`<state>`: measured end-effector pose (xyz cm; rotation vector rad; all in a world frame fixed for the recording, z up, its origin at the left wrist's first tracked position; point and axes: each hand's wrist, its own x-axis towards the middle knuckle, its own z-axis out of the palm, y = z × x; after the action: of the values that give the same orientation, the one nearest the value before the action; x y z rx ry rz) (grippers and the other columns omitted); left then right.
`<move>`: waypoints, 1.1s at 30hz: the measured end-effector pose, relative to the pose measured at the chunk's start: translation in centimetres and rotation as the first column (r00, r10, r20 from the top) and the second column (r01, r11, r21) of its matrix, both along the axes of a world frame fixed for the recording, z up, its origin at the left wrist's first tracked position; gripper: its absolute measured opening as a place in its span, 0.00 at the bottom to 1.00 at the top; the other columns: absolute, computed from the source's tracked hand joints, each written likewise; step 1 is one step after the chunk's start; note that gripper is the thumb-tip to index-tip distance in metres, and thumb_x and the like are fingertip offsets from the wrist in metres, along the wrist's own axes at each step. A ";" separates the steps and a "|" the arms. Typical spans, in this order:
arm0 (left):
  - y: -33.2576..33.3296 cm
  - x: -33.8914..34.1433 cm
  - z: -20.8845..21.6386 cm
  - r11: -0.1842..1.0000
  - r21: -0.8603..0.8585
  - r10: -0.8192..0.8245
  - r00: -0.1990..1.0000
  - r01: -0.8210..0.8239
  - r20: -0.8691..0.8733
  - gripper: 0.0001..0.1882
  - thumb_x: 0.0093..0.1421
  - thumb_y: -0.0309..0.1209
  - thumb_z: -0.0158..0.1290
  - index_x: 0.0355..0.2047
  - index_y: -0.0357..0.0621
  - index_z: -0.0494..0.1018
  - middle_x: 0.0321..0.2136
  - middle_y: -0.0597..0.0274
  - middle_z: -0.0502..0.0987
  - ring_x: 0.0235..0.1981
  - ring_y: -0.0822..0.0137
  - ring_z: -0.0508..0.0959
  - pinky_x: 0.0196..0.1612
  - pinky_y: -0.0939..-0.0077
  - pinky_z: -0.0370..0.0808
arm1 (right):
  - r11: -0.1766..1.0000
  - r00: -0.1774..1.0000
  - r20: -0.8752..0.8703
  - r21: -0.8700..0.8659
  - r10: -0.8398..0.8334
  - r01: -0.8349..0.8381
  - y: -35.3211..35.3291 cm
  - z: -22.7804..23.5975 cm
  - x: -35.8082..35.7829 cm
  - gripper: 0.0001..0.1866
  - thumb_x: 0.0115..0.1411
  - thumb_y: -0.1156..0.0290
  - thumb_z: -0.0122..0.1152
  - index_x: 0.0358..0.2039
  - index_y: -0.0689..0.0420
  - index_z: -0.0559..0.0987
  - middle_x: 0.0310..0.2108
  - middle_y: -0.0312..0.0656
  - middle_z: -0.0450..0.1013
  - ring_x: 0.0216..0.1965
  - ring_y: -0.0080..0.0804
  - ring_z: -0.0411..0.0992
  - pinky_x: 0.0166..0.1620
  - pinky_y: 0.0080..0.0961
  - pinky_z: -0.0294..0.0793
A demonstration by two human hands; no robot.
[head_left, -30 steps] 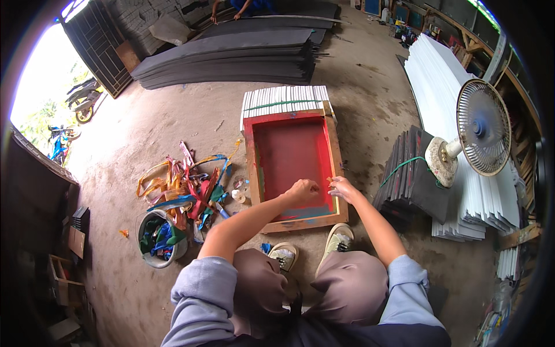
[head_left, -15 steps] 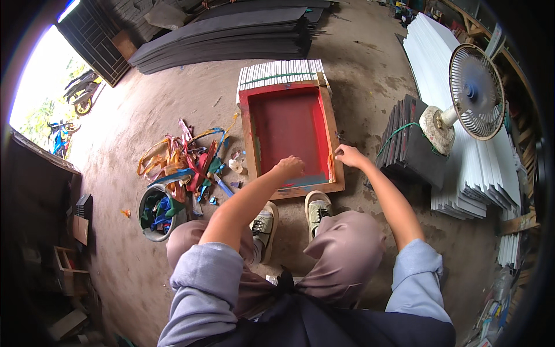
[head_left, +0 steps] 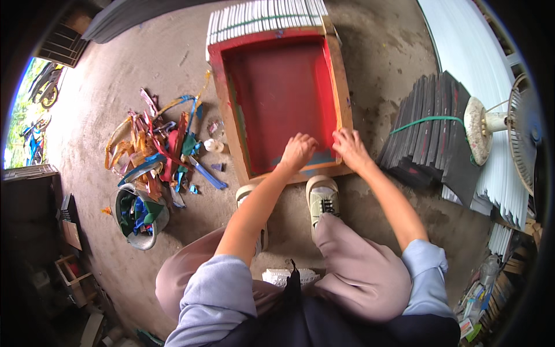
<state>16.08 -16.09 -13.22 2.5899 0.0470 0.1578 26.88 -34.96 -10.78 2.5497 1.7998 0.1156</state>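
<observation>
A wooden screen-printing frame (head_left: 342,95) with red mesh (head_left: 277,87) lies before my feet, its far end on a bundle of white strips (head_left: 266,20). My left hand (head_left: 299,151) is over the near part of the mesh, fingers bent inward; whatever they hold, if anything, is hidden. At the near right corner, my right hand (head_left: 351,149) rests on the right rail with its fingers closed at the rail's inner edge. What lies under those fingertips cannot be made out.
Left of the frame lie a heap of coloured tape scraps (head_left: 153,150) and a grey bucket (head_left: 159,222) with blue and green scraps. To the right stand tied dark boards (head_left: 430,124), a fan (head_left: 477,130) and stacked white sheets (head_left: 471,40). My shoes (head_left: 324,202) are by the near rail.
My view has tilted down closer to the frame. My right hand has come from outside the right rail onto its inner edge. My left hand remains over the near mesh, closer to the right hand.
</observation>
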 end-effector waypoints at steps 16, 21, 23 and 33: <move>-8.5 0.3 -3.0 0.746 -0.379 0.369 0.814 -0.547 -0.448 0.21 0.57 0.40 0.52 0.51 0.52 0.71 0.38 0.61 0.71 0.46 0.60 0.69 0.48 0.59 0.62 | 0.636 0.736 -0.619 0.458 -0.274 0.621 0.4 -3.2 2.7 0.11 0.54 0.73 0.60 0.34 0.63 0.69 0.32 0.48 0.67 0.36 0.49 0.67 0.39 0.38 0.67; -8.3 1.5 -4.2 0.556 -0.490 0.388 0.731 -0.671 -0.561 0.19 0.58 0.39 0.51 0.50 0.51 0.72 0.36 0.61 0.71 0.43 0.61 0.70 0.47 0.61 0.62 | 0.598 0.700 -0.656 0.451 -0.281 0.663 0.9 -3.4 2.3 0.12 0.54 0.72 0.61 0.33 0.62 0.69 0.31 0.47 0.66 0.33 0.47 0.67 0.37 0.37 0.66; -7.1 1.5 -5.0 0.443 -0.567 0.360 0.717 -0.695 -0.597 0.18 0.57 0.36 0.51 0.49 0.49 0.73 0.32 0.63 0.72 0.38 0.65 0.72 0.44 0.66 0.64 | 0.585 0.680 -0.680 0.444 -0.274 0.679 1.5 -3.5 2.2 0.12 0.54 0.71 0.62 0.33 0.62 0.69 0.30 0.46 0.66 0.32 0.45 0.67 0.37 0.37 0.66; -6.0 1.3 -3.5 0.208 -0.747 0.198 0.775 -0.631 -0.600 0.18 0.55 0.27 0.51 0.47 0.40 0.74 0.24 0.71 0.70 0.27 0.77 0.69 0.34 0.81 0.67 | 0.564 0.632 -0.701 0.391 -0.329 0.727 1.2 -3.8 2.3 0.12 0.55 0.71 0.61 0.32 0.62 0.68 0.30 0.45 0.65 0.31 0.44 0.66 0.36 0.37 0.65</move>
<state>17.36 -22.07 -16.70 1.2731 0.7984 -0.1660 29.19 -33.79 -14.62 3.9116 0.9505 -0.0467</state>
